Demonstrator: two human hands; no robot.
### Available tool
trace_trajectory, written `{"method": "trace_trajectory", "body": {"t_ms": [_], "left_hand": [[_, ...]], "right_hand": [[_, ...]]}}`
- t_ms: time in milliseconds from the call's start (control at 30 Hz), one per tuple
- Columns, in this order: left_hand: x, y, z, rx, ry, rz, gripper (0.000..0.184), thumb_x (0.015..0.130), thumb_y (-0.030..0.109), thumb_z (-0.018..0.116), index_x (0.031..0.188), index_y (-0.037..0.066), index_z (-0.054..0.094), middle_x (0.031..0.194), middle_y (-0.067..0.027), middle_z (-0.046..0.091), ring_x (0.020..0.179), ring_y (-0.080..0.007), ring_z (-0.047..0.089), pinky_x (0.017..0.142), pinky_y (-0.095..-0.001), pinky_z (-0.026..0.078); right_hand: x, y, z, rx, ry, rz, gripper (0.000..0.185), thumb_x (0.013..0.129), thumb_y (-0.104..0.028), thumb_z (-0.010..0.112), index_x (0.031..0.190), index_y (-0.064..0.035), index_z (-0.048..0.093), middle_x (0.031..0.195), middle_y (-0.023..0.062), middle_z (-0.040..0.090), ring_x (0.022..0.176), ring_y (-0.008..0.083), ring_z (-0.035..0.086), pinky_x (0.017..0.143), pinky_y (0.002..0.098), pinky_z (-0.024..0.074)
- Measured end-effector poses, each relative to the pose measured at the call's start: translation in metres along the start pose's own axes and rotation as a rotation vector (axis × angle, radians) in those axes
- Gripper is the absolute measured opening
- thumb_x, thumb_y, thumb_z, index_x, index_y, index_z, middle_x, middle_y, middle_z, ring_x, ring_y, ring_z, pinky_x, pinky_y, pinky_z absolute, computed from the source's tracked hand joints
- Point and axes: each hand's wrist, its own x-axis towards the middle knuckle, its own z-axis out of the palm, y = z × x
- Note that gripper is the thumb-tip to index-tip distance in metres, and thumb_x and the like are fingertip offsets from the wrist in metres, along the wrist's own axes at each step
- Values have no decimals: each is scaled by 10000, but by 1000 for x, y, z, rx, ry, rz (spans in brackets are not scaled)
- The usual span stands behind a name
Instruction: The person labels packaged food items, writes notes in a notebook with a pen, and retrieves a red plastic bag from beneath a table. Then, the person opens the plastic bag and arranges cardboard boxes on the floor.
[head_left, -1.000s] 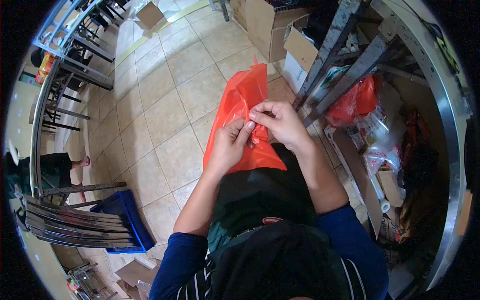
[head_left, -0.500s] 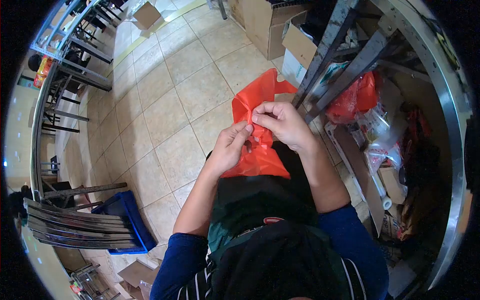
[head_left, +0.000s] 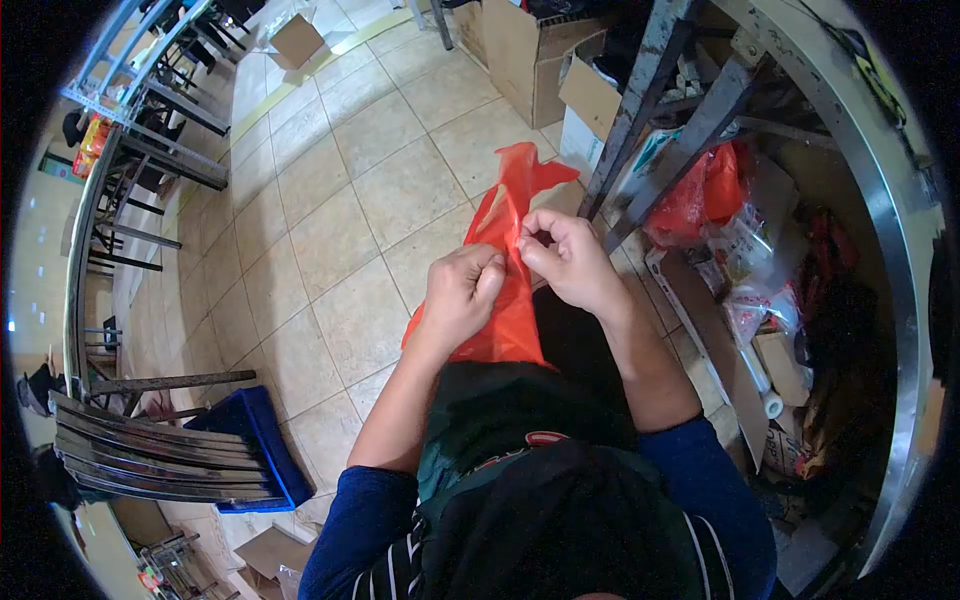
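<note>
An orange-red plastic bag (head_left: 510,320) hangs in front of my body, its upper end standing up past my fingers. My left hand (head_left: 465,287) is closed on the bag's left side, thumb pressed against the curled fingers. On the other side, my right hand (head_left: 567,258) pinches the bag's right edge between thumb and fingertips. The two hands are a short way apart, with a strip of the bag between them. A loop of the plastic stands out above my left hand. Whatever the bag may hold is hidden.
To the right, a metal-legged table (head_left: 640,110) stands over red bags (head_left: 708,195) and other packaging. Cardboard boxes (head_left: 520,60) stand ahead. At left are a blue crate (head_left: 270,450) and a slatted stool (head_left: 160,455). Tiled floor (head_left: 340,230) stretches ahead.
My hands have moved slightly apart and a little lower. The bag, bunched between my fingers before, is now stretched longer and narrower, and its top leans differently.
</note>
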Motion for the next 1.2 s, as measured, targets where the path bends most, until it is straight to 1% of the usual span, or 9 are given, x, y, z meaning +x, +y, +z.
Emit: {"method": "trace_trajectory", "body": {"t_ms": [100, 333, 500, 600, 700, 833, 933, 1100, 1200], "left_hand": [[0, 11, -2, -206, 39, -262, 214, 867, 100, 457, 709, -3, 559, 657, -16, 548, 601, -59, 476, 548, -205, 408], [3, 26, 5, -439, 209, -318, 91, 747, 52, 638, 749, -25, 591, 654, -55, 606, 624, -54, 554, 566, -217, 456], [1, 29, 5, 81, 237, -124, 58, 729, 59, 617, 754, 8, 606, 597, -110, 589, 518, -170, 592, 512, -262, 470], [4, 26, 3, 222, 173, -29, 75, 742, 59, 604, 787, 1, 623, 606, -132, 591, 508, -129, 579, 487, -252, 458], [8, 31, -2, 223, 212, -30, 58, 698, 54, 606, 728, 5, 602, 612, -143, 574, 533, -245, 589, 504, -294, 466], [5, 11, -18, 255, 308, -75, 61, 717, 63, 595, 741, 9, 609, 597, -131, 571, 517, -212, 586, 505, -280, 462], [0, -8, -32, 116, 263, -275, 128, 809, 75, 552, 808, -38, 613, 627, -34, 602, 590, -70, 555, 548, -224, 448], [1, -13, -24, 104, 205, -323, 154, 826, 98, 542, 823, -41, 607, 654, -31, 598, 623, -72, 566, 577, -218, 455], [3, -17, -10, -516, 282, -394, 179, 808, 126, 592, 818, -52, 597, 654, -26, 596, 596, -76, 557, 576, -219, 455]], "right_hand": [[-4, -9, -2, -124, 14, -11, 14, 817, -18, 512, 806, -10, 513, 728, -25, 498, 682, 25, 453, 596, 182, 382], [-6, -15, 0, -140, 25, -160, 75, 797, -15, 554, 759, 27, 504, 737, 21, 486, 687, 71, 473, 584, 213, 386], [-7, -25, 1, -130, 14, -158, 88, 793, -17, 561, 743, 26, 501, 735, 30, 483, 689, 76, 474, 589, 224, 390], [-9, -25, 1, -164, 50, -95, 84, 782, -14, 563, 740, 21, 499, 716, 32, 470, 686, 77, 474, 600, 225, 392], [-9, -20, -3, -298, 77, -206, 51, 768, 12, 545, 743, 12, 500, 724, 27, 459, 679, 78, 470, 600, 222, 392], [-10, 4, -29, -252, 279, -280, 41, 747, -6, 545, 757, 5, 507, 719, 63, 504, 632, 124, 516, 540, 250, 436], [-19, 5, -54, -197, 318, -198, 41, 754, -14, 543, 755, 8, 508, 712, 25, 491, 636, 79, 486, 543, 235, 418], [-27, -3, -64, -322, 386, -151, 25, 781, -26, 528, 768, -8, 517, 709, -11, 484, 647, 36, 440, 550, 208, 376], [-27, 2, -52, -17, 342, -110, 17, 807, -21, 498, 793, -13, 502, 722, -19, 478, 655, 36, 430, 555, 204, 375]]}}
